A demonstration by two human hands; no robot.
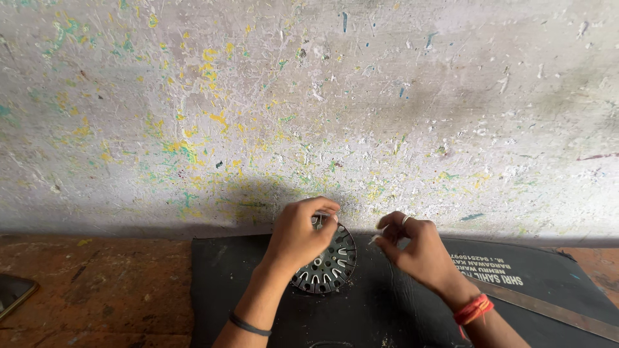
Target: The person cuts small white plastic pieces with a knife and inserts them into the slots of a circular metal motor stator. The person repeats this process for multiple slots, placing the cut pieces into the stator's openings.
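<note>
A round dark metal stator core (329,264) with slots around its rim lies on a black mat (387,309). My left hand (298,235) rests over its left and top side, fingers curled on the upper rim. My right hand (416,248) hovers just to the right of the core, fingertips pinched together; a thin strand between them cannot be made out. A black band sits on my left wrist and a red-orange thread on my right wrist.
A paint-splattered grey wall (309,109) rises right behind the mat. A reddish-brown floor (97,290) lies to the left, with a dark flat object (13,293) at its left edge. A long metal strip (548,309) lies on the mat's right side.
</note>
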